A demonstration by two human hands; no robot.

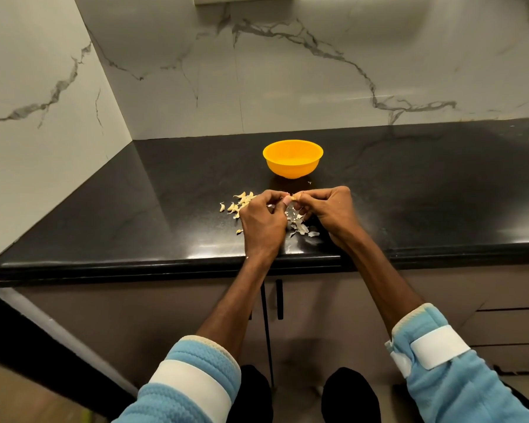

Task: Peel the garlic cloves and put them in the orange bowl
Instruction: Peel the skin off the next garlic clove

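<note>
Blue sleeves [193, 377] w/ white straps closest to us, forearms stretched out over the worktop [409, 193] edge. Both hands meet just above it: left hand [261, 221] and right hand [330, 212] each pinching one end of a single garlic clove [287, 200], fingers [274, 198] curled tight round it. Looks like the skin is being picked at, so the peeling step is in hand, I'd say.

Loose cloves [242, 201] sit in a small heap just left of the left hand. Papery peel scraps [301, 228] lie below the hands, between the wrists, near the front edge. Orange bowl [290, 170] stands beyond the hands, apart from them. Can't spot any clove inside from here, so prob. early days.

Risks now:
- The clove's small & likely slick once bare. Squeeze too hard and it could shoot out, poss. off the front edge to the floor, since the hands are working close to it.
- Scraps could cling to the clove and ride into the bowl.
- The bowl looks like light plastic, so a careless toss or knuckle bump might skid or tip it.
- On the reach for the next one, a wrist could scatter the heap.
</note>
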